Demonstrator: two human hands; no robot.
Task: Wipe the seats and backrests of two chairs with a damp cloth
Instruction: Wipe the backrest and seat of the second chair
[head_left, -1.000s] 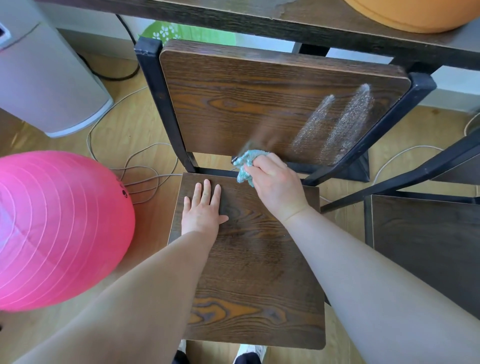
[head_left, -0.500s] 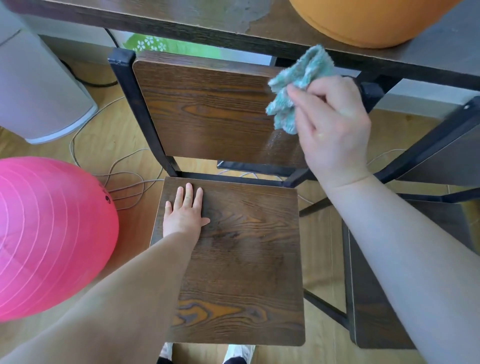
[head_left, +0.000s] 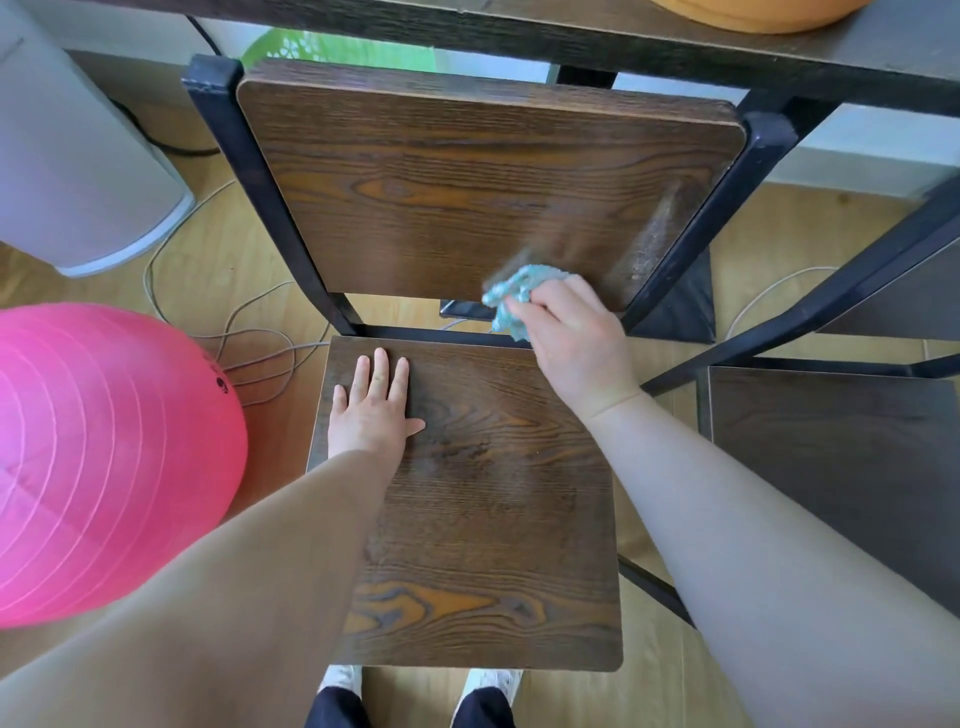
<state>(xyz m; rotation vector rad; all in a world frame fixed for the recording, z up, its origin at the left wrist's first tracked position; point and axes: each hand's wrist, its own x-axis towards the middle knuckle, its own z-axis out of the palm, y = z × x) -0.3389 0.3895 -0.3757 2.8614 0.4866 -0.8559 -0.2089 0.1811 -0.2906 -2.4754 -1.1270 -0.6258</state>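
Low on backrest (head_left: 441, 197), right hand (head_left: 576, 338) gripping cloth (head_left: 511, 296), left hand (head_left: 371, 410) flat on seat (head_left: 493, 519), ball print (head_left: 222, 384) illegible

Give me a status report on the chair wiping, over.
Right hand grips cloth at lower right of backrest. Left hand flat on seat. Pink ball left of seat, not blocking.

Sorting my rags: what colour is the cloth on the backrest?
Light teal cloth, gripped by the right hand; head view.
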